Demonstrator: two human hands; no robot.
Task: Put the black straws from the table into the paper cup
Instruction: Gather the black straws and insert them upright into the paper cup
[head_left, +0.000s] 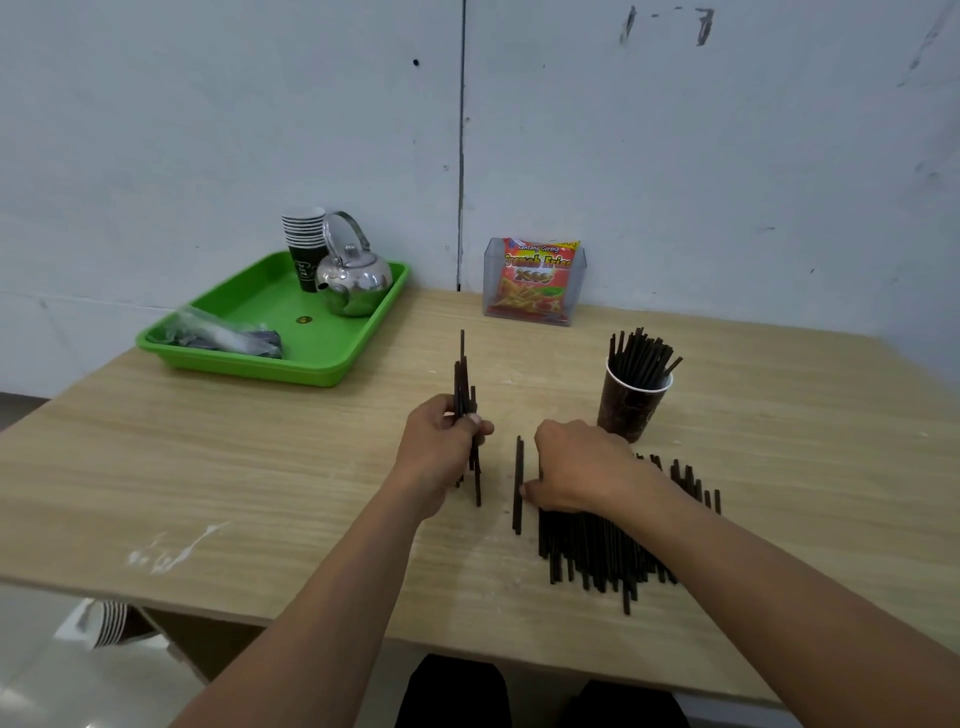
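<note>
Left hand (441, 441): several straws (464, 384) are gripped.
Right hand (576, 467) is laid on one pile (597, 551), grasp not discernible; one cup (628, 410) is filled.

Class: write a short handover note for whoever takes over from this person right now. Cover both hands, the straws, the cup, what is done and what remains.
Left hand grips a bundle of straws, held upright over the table.
Right hand lies palm down on the loose pile, thumb against separate straws; grip unclear.
Paper cup stands just beyond the right hand.
Done: many upright straws are in the cup.
Left: bundle, separate straws and pile go in.
</note>
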